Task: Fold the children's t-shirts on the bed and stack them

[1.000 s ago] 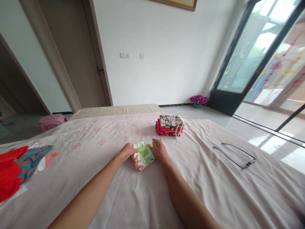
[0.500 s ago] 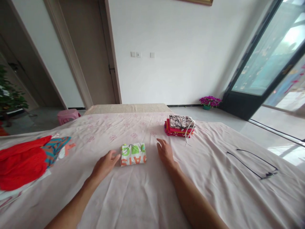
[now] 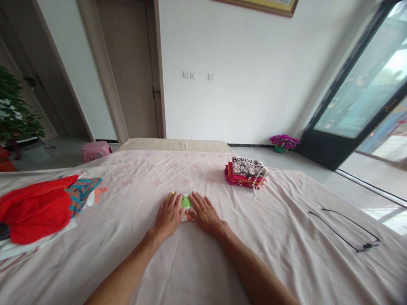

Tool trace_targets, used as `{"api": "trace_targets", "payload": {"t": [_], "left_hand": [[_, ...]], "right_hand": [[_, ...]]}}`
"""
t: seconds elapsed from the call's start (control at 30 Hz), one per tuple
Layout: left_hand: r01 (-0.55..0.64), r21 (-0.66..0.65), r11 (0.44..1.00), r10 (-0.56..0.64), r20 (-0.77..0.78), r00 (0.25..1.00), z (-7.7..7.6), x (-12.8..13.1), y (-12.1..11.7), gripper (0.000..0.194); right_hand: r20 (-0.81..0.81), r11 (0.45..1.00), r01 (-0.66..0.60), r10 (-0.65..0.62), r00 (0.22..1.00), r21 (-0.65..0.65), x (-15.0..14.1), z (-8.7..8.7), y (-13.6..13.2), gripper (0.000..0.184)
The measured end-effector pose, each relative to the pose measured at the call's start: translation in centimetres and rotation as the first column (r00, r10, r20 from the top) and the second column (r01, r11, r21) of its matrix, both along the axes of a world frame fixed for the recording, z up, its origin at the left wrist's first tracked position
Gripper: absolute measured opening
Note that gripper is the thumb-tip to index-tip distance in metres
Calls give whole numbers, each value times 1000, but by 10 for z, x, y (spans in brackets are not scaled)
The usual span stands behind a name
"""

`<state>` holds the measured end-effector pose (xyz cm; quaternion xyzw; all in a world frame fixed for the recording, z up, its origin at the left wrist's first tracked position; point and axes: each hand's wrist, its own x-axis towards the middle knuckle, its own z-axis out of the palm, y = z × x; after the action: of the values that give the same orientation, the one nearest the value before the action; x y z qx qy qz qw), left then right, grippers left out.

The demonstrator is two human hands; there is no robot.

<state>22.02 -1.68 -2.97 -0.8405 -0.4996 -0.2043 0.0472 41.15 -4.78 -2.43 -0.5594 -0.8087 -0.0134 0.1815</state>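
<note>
A small folded white garment with green and orange print (image 3: 186,202) lies on the pale pink bedsheet (image 3: 184,271). My left hand (image 3: 170,212) rests flat over its left part, fingers stretched forward. Over the right part lies my right hand (image 3: 205,212), also flat and open. Only a narrow strip of the cloth shows between the two hands; the rest is covered. Beyond my right hand sits a stack of folded clothes (image 3: 244,171), red below, with a printed piece bearing black lettering and a white cord on top.
Loose clothes (image 3: 41,209), red and striped, are heaped at the left. Black-framed glasses (image 3: 348,233) lie on the sheet at the right. On the floor beyond stand a pink stool (image 3: 96,150) and purple flowers in a green pot (image 3: 284,143).
Both hands have moved inward from either side of the folded garment and now lie flat on it. The view has shifted slightly, with more of the picture frame showing.
</note>
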Motion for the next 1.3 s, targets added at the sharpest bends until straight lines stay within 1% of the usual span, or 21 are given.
{"api": "trace_targets", "payload": {"t": [0.07,0.13,0.23,0.3,0.33,0.4,0.43,0.47,0.5,0.57,0.6,0.67,0.73,0.8,0.87,0.97,1.1,1.2,1.3], "left_hand": [[-17,1,1000,17,-19,1000,-6,-9,1,59],[-37,-2,999,37,-37,999,-10,-22,1,63],[-75,-35,997,72,-81,994,-15,-54,0,64],[-119,-54,991,113,-104,988,-17,-83,-1,61],[-152,-55,987,145,-109,983,-18,-98,-2,60],[-228,-46,973,222,-111,969,-18,-123,-5,57],[-256,-43,966,250,-114,962,-17,-133,-6,56],[-276,-43,960,270,-118,956,-17,-140,-7,56],[-288,-44,957,281,-121,952,-16,-144,-7,55],[-298,-47,953,291,-123,949,-14,-147,-8,54],[-301,-47,953,293,-121,948,-14,-147,-9,53],[-301,-43,953,295,-111,949,-13,-145,-8,52],[-288,-35,957,284,-95,954,-13,-145,-8,51],[-275,-24,961,273,-77,959,-13,-145,-8,49],[-274,-12,962,273,-60,960,-13,-146,-8,48],[-278,-8,961,277,-39,960,-13,-147,-9,46],[-263,-13,965,263,-15,965,-14,-147,-7,45],[-249,3,968,249,-10,968,-18,-149,-3,45],[-223,25,975,223,-8,975,-25,-152,4,44]], "right_hand": [[25,999,10,-10,1000,-39,5,-2,3,55],[29,996,17,-15,999,-85,10,0,7,57],[-34,981,12,-19,999,-194,22,12,12,54],[-112,966,55,-86,990,-253,31,25,12,49],[-155,961,102,-146,977,-259,34,32,10,47],[-236,956,194,-246,940,-222,35,46,1,42],[-276,956,211,-264,924,-205,32,52,-7,40],[-315,956,203,-263,912,-210,25,57,-15,38],[-350,957,168,-245,904,-236,17,60,-24,36],[-402,951,74,-197,894,-301,-3,65,-43,36],[-398,954,48,-168,902,-295,-13,66,-52,37],[-304,977,39,-103,947,-208,-29,66,-64,42],[-140,995,30,-43,989,-94,-41,64,-67,51],[16,998,-29,29,999,-51,-48,60,-62,62],[127,995,-81,89,988,-64,-53,55,-50,70],[214,993,-73,92,972,-97,-60,49,-28,71],[217,995,-59,75,973,-79,-68,49,-6,65],[156,998,-47,53,986,-46,-70,51,1,57],[65,996,-38,43,997,-75,-65,53,6,44]]}}
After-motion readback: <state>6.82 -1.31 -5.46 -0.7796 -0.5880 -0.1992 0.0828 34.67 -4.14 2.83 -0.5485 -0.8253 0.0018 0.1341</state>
